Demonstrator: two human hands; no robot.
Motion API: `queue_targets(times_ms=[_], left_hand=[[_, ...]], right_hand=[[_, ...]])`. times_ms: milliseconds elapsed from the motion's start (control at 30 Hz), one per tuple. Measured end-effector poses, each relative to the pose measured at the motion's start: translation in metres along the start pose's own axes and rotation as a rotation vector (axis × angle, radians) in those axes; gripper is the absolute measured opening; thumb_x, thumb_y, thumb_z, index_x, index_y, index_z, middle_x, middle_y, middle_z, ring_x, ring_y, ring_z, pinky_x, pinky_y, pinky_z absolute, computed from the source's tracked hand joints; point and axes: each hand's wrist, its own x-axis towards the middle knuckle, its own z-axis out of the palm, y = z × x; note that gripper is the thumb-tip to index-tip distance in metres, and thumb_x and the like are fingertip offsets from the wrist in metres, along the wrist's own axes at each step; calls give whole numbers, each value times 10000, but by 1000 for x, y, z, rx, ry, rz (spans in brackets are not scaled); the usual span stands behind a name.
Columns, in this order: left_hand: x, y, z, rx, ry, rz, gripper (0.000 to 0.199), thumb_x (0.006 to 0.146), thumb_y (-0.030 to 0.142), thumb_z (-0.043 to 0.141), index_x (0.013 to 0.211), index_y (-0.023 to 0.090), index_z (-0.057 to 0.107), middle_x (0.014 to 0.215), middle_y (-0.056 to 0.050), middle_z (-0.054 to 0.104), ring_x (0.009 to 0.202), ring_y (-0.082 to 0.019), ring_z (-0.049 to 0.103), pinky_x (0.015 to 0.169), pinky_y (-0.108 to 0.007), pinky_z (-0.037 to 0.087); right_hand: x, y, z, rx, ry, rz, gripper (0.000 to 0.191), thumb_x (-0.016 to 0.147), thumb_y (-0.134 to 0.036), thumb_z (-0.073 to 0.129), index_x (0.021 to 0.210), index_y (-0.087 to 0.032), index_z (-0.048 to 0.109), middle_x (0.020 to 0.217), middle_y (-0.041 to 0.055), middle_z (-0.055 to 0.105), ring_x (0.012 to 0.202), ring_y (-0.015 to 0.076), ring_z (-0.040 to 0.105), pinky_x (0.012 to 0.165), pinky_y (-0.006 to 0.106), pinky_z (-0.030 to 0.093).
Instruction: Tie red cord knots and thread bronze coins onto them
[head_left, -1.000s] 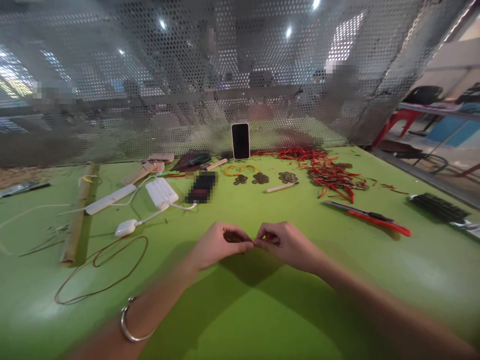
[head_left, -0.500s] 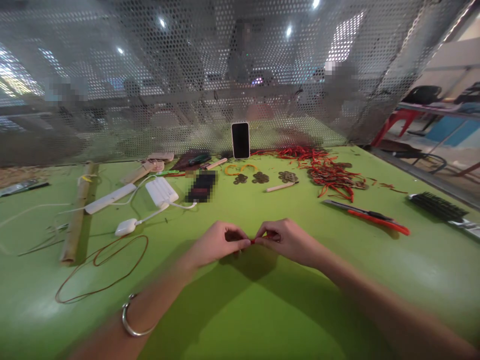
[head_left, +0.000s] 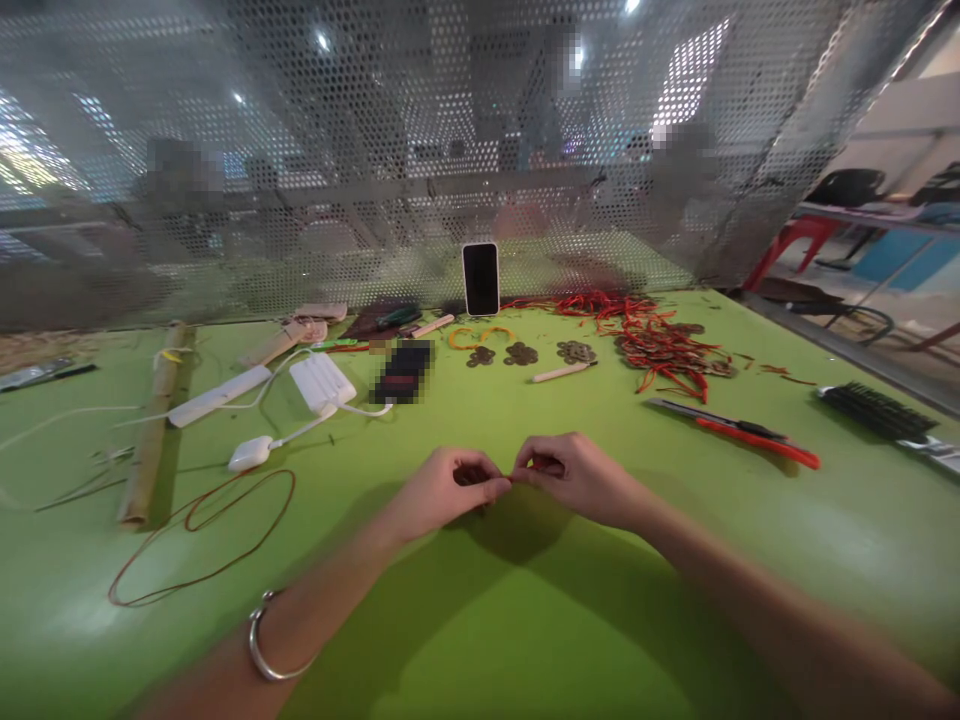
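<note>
Head camera: the left hand (head_left: pixel 446 492) and right hand (head_left: pixel 574 478) are brought almost tip to tip above the near middle of the green surface (head_left: pixel 480 640). A red cord (head_left: pixel 541 463) is pinched between thumb and fingers of each, probably held so close that its short stretch can be controlled. A brown thing (head_left: pixel 466 474) is half hidden in the left hand; what it is cannot be told.

Three coin clusters (head_left: pixel 520 353) are set in a row beyond, presumably so that they are not mixed with the tangled red heap (head_left: pixel 664 345) at far right. A knife (head_left: pixel 735 432) is laid on the right, likely for easy reach, and the phone (head_left: pixel 481 280) is propped upright at the far edge, perhaps to be faced.

On the left, a bamboo tube (head_left: pixel 152 450) and a white adapter (head_left: pixel 322 382) are laid. The glossy surface is bounded at the far side by a perforated screen (head_left: pixel 337 210), through which lamps are seen; a black chair (head_left: pixel 847 188) is glimpsed at far right.
</note>
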Motion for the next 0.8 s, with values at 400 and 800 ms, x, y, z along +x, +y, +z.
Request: queue_targets(times_ms=[400, 800], left_hand=[[-4, 0, 6, 45, 27, 14, 301, 765, 454, 576, 804, 165, 653, 599, 2, 580, 556, -124, 524, 525, -231, 386], [1, -2, -1, 41, 61, 22, 286, 768, 422, 569, 786, 142, 626, 595, 7, 524, 523, -106, 483, 485, -220, 365]], right_hand=[[-2, -3, -1, -32, -19, -22, 163, 837, -270, 512, 795, -157, 621, 598, -19, 551, 525, 85, 428, 501, 189, 311], [-2, 22, -43, -103, -67, 27, 233, 844, -359, 485, 784, -164, 599, 651, 11, 598, 569, 116, 505, 548, 229, 376]])
